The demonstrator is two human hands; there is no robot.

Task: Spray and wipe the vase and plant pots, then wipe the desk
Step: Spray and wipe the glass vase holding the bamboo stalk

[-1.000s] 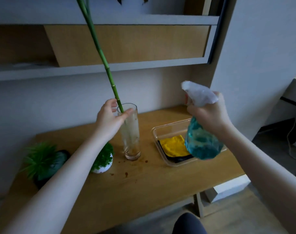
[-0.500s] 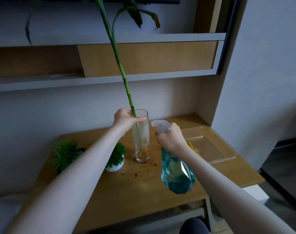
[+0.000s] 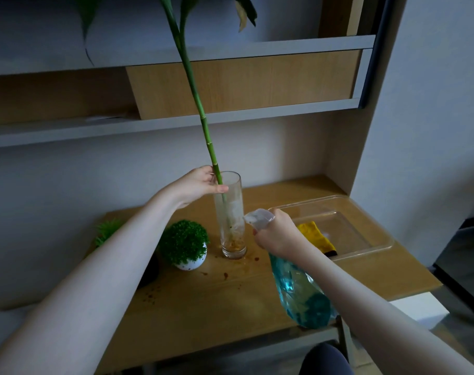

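Left hand (image 3: 196, 186) grips the stem (image 3: 203, 125) at the vase (image 3: 230, 212) rim; right hand (image 3: 273, 234) squeezes the sprayer (image 3: 300, 296), nozzle apparently touching the vase.

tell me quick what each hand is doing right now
Left hand: grips the rim of the glass vase, beside the bamboo stalk.
Right hand: holds the blue spray bottle.

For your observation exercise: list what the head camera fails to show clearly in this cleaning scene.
- Second plant pot, head view: mostly hidden behind the left forearm; only spiky leaves show.
- Bamboo stalk leaves: cut off by the top edge.
- Yellow cloth in the clear tray: partly hidden by the right hand.
- Spray bottle trigger: covered by that hand's fingers.
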